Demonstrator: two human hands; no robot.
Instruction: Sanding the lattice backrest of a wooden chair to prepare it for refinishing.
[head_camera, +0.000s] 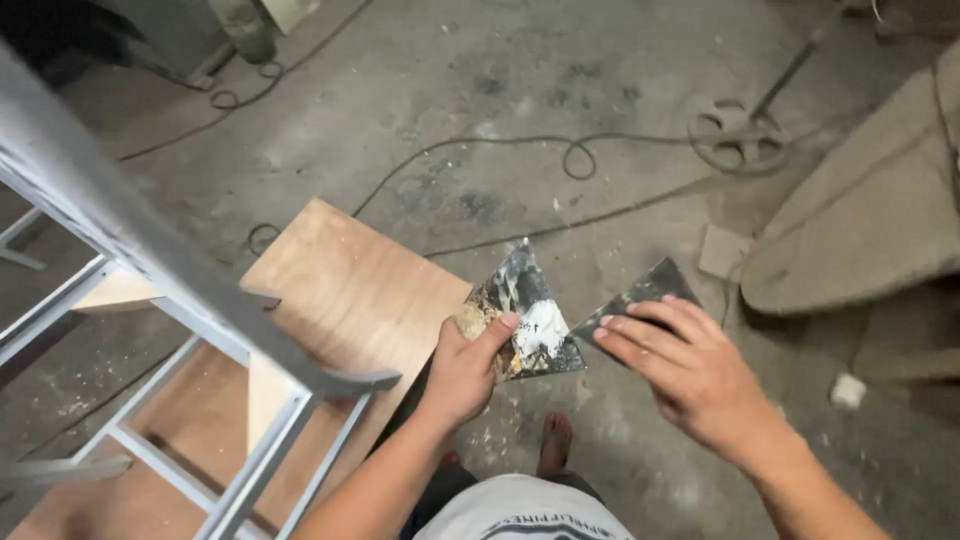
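Observation:
My left hand (465, 370) grips a wide metal scraper blade (528, 315) smeared with white and yellowish putty, thumb pressed on its lower edge. My right hand (690, 370) holds a second dark scraper blade (645, 295), fingers laid flat over it, its edge meeting the first blade near the putty. Both blades hover above the concrete floor, in front of my body. My bare foot (555, 445) shows below, between my arms.
A plywood board (340, 300) lies under a grey metal frame (180, 290) at the left. Cables (500, 145) snake across the dusty floor. A round metal wheel part (740, 140) lies at the upper right, a large tan slab (860, 220) at the right edge.

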